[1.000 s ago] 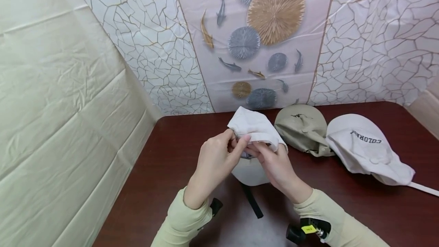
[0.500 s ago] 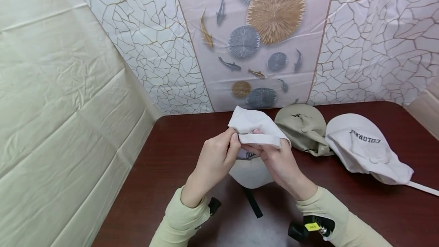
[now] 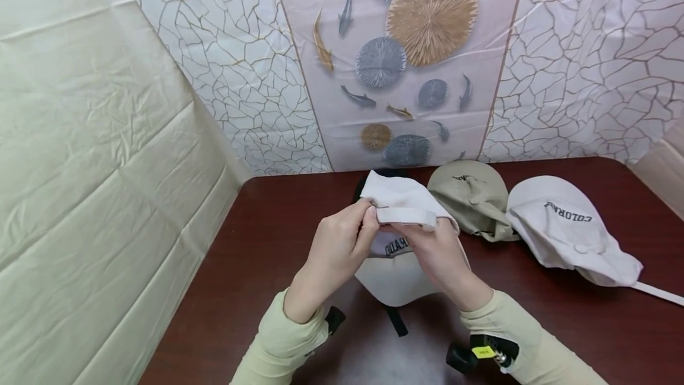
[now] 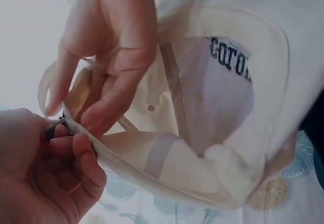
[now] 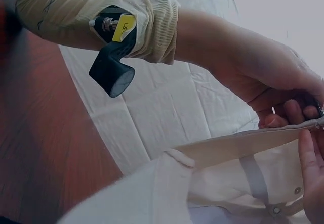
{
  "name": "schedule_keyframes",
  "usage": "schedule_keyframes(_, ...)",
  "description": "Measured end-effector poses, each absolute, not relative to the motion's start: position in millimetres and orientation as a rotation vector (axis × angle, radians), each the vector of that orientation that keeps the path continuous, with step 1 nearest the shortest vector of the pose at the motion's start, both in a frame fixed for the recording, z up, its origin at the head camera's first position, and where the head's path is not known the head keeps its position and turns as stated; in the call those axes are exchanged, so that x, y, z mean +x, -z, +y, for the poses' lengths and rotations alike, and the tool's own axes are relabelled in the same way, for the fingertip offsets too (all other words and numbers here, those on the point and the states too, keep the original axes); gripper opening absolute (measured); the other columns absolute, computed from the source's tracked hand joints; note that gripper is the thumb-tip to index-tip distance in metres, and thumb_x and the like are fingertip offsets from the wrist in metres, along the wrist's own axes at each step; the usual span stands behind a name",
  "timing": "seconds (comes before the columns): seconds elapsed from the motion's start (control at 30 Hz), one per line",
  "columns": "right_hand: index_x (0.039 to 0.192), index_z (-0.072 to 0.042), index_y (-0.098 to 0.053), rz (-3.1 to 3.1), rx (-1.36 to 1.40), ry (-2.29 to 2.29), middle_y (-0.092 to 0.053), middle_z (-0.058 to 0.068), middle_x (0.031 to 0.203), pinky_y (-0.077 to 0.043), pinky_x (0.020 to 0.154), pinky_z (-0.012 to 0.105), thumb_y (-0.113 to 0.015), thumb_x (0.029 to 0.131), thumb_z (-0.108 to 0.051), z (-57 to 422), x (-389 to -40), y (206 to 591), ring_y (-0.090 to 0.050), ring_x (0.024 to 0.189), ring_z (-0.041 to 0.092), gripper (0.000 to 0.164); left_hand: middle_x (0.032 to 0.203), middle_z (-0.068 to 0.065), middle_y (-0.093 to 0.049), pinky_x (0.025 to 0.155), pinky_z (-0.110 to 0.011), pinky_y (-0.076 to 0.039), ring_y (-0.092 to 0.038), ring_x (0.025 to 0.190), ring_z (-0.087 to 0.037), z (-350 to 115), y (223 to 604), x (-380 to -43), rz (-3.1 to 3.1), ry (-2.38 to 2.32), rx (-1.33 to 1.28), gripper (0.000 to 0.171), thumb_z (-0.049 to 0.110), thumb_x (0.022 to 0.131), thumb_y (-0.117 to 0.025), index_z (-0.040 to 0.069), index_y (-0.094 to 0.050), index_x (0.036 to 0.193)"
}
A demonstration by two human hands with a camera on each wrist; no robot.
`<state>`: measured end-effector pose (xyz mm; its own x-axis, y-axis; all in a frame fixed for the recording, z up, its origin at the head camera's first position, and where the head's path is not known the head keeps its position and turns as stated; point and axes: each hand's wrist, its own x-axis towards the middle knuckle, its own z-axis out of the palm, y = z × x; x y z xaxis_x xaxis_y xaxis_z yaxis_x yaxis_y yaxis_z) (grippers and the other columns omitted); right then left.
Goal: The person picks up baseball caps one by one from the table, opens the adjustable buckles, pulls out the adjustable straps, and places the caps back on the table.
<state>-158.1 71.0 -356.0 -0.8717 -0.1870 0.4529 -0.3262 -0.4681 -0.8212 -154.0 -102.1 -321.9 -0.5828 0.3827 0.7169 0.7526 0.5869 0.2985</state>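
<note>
A white baseball cap (image 3: pixel 402 190) with dark lettering is held up over the table in the head view, its pale brim (image 3: pixel 396 283) hanging toward the near side. My left hand (image 3: pixel 338 249) pinches the left end of the back strap (image 3: pixel 407 216). On the other side, my right hand (image 3: pixel 442 254) holds the cap near the strap's right part, its fingers partly hidden by the fabric. The left wrist view looks into the cap's opening, where the lettering (image 4: pixel 230 59) is seen on a lilac panel. A small dark piece (image 4: pixel 54 128) shows at the pinched end.
An olive-beige cap (image 3: pixel 470 198) and a white cap lettered COLORADO (image 3: pixel 561 227) lie at the back right of the dark red table (image 3: pixel 256 266). A black strap (image 3: pixel 396 321) lies below the held cap. Patterned cloth (image 3: pixel 417 46) hangs behind.
The back strap has straightened out, and my left thumb has drawn left to the strap's end. More of the held cap's brim and lettering shows. Something black now appears behind the crown.
</note>
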Motion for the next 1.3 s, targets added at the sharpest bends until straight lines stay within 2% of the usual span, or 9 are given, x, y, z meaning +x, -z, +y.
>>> schedule_keyframes(0.13, 0.121, -0.009, -0.065, -1.541, 0.703, -2.543, -0.065, 0.003, 0.118, -0.055, 0.088, 0.029, -0.060, 0.098, 0.004, 73.2, -157.8, 353.0, -0.065, 0.103, 0.014, 0.027, 0.069, 0.003, -0.044, 0.053, -0.019, -0.037, -0.042, 0.058, -0.007, -102.9, 322.5, -156.1, -2.201, 0.813, -0.948, 0.033, 0.033, 0.109, -0.042, 0.009, -0.054, 0.089)
schedule_keyframes(0.27, 0.123, -0.009, -0.063, -1.420, 0.697, -2.630, -0.064, 0.003, 0.118, -0.054, 0.091, 0.029, -0.055, 0.101, 0.004, 76.4, -158.0, 349.2, -0.064, 0.106, 0.013, 0.027, 0.073, 0.004, -0.045, 0.052, -0.021, -0.037, -0.042, 0.059, -0.006, -106.7, 322.1, -160.2, -2.157, 0.605, -0.976, 0.036, 0.045, 0.101, -0.058, 0.010, -0.053, 0.093)
schedule_keyframes(0.37, 0.126, -0.009, -0.061, -1.383, 0.721, -2.636, -0.063, 0.003, 0.120, -0.054, 0.092, 0.030, -0.054, 0.101, 0.003, 78.2, -158.7, 347.3, -0.065, 0.108, 0.013, 0.028, 0.071, 0.004, -0.044, 0.051, -0.023, -0.036, -0.041, 0.058, -0.009, -109.3, 322.4, -163.0, -2.098, 0.407, -0.979, 0.034, 0.038, 0.095, -0.071, 0.010, -0.052, 0.086)
schedule_keyframes(0.43, 0.125, -0.009, -0.062, -1.380, 0.726, -2.633, -0.064, 0.003, 0.119, -0.054, 0.091, 0.030, -0.054, 0.101, 0.003, 78.5, -159.4, 346.7, -0.065, 0.106, 0.013, 0.028, 0.070, 0.004, -0.044, 0.051, -0.024, -0.035, -0.041, 0.057, -0.010, -109.6, 322.7, -163.8, -2.057, 0.321, -0.986, 0.030, 0.028, 0.092, -0.073, 0.011, -0.052, 0.082)
schedule_keyframes(0.67, 0.123, -0.010, -0.064, -1.397, 0.751, -2.621, -0.065, 0.003, 0.117, -0.054, 0.089, 0.030, -0.051, 0.101, 0.007, 78.7, -159.9, 346.6, -0.065, 0.103, 0.013, 0.031, 0.065, 0.004, -0.039, 0.051, -0.022, -0.026, -0.035, 0.055, -0.009, -106.8, 322.6, -163.5, -1.986, 0.182, -0.981, 0.019, 0.011, 0.093, -0.058, 0.010, -0.052, 0.074)
schedule_keyframes(0.83, 0.122, -0.004, -0.065, -1.254, 0.763, -2.653, -0.067, 0.006, 0.115, -0.055, 0.086, 0.030, -0.052, 0.101, 0.006, 79.4, -159.6, 346.0, -0.067, 0.100, 0.015, 0.027, 0.064, 0.003, -0.038, 0.050, -0.023, -0.026, -0.033, 0.053, -0.010, -112.4, 321.8, -164.8, -1.979, 0.139, -0.950, 0.018, 0.007, 0.090, -0.056, 0.010, -0.053, 0.073)
schedule_keyframes(0.97, 0.121, 0.001, -0.063, -1.088, 0.780, -2.688, -0.068, 0.010, 0.113, -0.056, 0.084, 0.030, -0.048, 0.099, 0.012, 81.7, -159.4, 344.6, -0.069, 0.099, 0.018, 0.029, 0.062, 0.003, -0.038, 0.049, -0.023, -0.026, -0.033, 0.052, -0.011, -119.1, 323.5, -167.7, -1.987, 0.169, -0.917, 0.017, 0.004, 0.086, -0.057, 0.011, -0.052, 0.072)
schedule_keyframes(1.13, 0.123, 0.004, -0.062, -1.070, 0.806, -2.697, -0.068, 0.012, 0.115, -0.056, 0.084, 0.031, -0.046, 0.100, 0.012, 84.4, -159.1, 343.2, -0.069, 0.101, 0.020, 0.029, 0.062, 0.004, -0.039, 0.049, -0.023, -0.027, -0.036, 0.052, -0.011, -120.3, 324.3, -169.0, -1.989, 0.189, -0.909, 0.016, 0.007, 0.087, -0.057, 0.011, -0.053, 0.072)
schedule_keyframes(1.3, 0.125, 0.001, -0.062, -1.176, 0.796, -2.662, -0.067, 0.010, 0.118, -0.056, 0.084, 0.030, -0.050, 0.101, 0.008, 83.3, -159.4, 340.3, -0.069, 0.100, 0.018, 0.028, 0.063, 0.003, -0.042, 0.050, -0.025, -0.030, -0.039, 0.054, -0.013, -115.7, 318.8, -168.1, -1.936, 0.171, -0.888, 0.017, 0.011, 0.089, -0.056, 0.012, -0.054, 0.072)
